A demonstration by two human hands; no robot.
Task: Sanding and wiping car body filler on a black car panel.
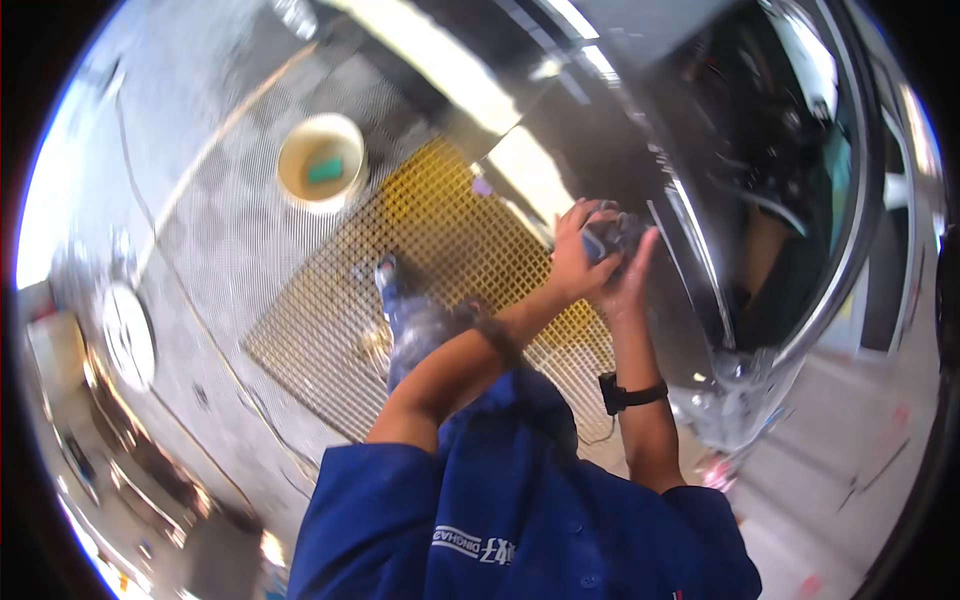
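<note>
Both of my hands are together in front of the dark, glossy side panel of a car. A small dark grey and blue object, too blurred to name, is between them. My left hand grips it from the left, its fingers reaching over the top. From below and the right, my right hand holds the same object, with one digit stretched upward beside it. A black wrist strap is on my right forearm. Whether the object touches the panel, I cannot tell.
Yellow floor grating lies beneath my left arm. A pale bucket with cloudy liquid and a green block stands beyond it. A small purple piece is near the car's lower edge. A cable crosses the floor at left.
</note>
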